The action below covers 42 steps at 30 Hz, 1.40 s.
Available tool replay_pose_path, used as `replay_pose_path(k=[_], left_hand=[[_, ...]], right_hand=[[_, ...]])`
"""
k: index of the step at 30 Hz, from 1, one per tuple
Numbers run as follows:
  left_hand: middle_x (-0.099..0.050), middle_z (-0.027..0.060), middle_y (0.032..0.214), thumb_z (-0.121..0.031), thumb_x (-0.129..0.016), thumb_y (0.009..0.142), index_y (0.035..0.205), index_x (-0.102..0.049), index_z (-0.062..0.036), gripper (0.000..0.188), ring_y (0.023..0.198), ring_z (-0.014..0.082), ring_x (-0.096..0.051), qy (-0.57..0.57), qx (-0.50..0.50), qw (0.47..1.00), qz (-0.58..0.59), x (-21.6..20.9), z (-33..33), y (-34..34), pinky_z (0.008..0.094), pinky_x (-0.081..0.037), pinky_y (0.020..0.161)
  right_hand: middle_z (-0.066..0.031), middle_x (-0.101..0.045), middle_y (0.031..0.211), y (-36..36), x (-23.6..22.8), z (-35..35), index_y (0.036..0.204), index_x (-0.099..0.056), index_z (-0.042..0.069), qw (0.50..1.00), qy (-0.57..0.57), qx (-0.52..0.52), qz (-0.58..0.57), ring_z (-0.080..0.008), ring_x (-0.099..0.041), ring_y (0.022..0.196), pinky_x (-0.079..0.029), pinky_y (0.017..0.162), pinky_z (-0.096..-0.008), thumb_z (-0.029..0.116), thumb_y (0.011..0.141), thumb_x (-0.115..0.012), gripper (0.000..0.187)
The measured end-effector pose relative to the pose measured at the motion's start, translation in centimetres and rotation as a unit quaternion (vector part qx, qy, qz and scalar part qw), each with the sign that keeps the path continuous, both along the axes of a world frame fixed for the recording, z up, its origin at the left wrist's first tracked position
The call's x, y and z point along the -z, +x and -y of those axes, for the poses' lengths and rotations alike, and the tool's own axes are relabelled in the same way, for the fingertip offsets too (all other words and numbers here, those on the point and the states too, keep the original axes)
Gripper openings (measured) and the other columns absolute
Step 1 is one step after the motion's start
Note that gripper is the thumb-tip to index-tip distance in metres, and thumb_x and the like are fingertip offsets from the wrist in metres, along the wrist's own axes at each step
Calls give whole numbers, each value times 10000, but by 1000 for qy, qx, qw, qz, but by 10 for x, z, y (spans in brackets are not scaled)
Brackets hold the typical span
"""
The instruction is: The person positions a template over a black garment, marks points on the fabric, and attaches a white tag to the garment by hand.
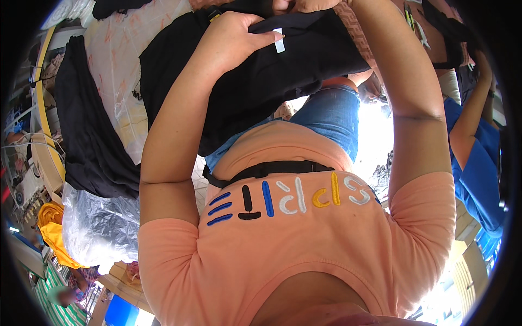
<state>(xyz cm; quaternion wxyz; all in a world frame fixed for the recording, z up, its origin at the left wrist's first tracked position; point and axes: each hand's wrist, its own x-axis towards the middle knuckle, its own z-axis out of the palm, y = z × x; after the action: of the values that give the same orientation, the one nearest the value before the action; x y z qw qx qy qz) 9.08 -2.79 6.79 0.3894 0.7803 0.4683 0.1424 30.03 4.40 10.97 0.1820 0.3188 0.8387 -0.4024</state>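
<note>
Black cloth [261, 70] lies spread across my lap and the surface before me. My left hand [234, 41] pinches a fold of it, the thumb lying on top beside a small white label [280, 46]. At the upper edge of the head view, my right hand [312, 5] is closed over the far edge of the same cloth. Part of that hand is cut off by the picture's edge.
Pale, marked sheeting [111, 65] covers the surface at the left. Another dark cloth [81, 114] hangs there above a clear plastic bag [100, 223] and yellow fabric [54, 228]. At the right, a person in a blue shirt [478, 174] is close by.
</note>
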Motion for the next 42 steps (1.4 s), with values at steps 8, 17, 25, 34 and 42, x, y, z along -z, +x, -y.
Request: replay_pose_path(k=[8,17,25,34,42], left_hand=[[-665,10,722,-356,-775,837,991,-746,-21,369,657,60,-566,-1,0,1000,15,2,-1,-5,235,-461,671],[-634,-2,685,-350,-777,840,972,-746,-20,357,642,55,-552,-10,0,1000,13,-1,1,-4,227,-450,648],[-698,-6,806,-334,-782,837,1013,-745,-6,374,747,61,-612,-5,-20,999,48,15,-4,-7,227,-473,729],[-731,17,986,-310,-778,833,1089,-741,-39,374,874,87,-658,-138,-48,983,107,40,-16,-14,236,-481,851],[-689,19,823,-229,-796,840,890,-735,30,271,743,81,-597,-216,-67,964,141,19,-10,0,248,-482,678]], right_hand=[[-76,-748,892,2,2,2,1042,-753,62,999,-10,29,-30,-173,-663,807,-499,750,-343,169,851,-705,224],[-48,-738,860,-1,3,5,1031,-749,47,997,-54,46,-39,-143,-651,780,-500,733,-327,114,841,-702,207],[-76,-721,883,11,8,52,1022,-719,6,878,396,150,-223,-171,-669,780,-513,712,-300,84,859,-715,181],[-17,-725,896,-17,56,133,1007,-747,84,799,325,401,-308,-133,-661,733,-519,672,-247,76,851,-741,156],[-93,-649,856,-22,50,130,929,-648,9,744,411,367,-378,-217,-655,753,-510,689,-306,16,896,-662,36]])
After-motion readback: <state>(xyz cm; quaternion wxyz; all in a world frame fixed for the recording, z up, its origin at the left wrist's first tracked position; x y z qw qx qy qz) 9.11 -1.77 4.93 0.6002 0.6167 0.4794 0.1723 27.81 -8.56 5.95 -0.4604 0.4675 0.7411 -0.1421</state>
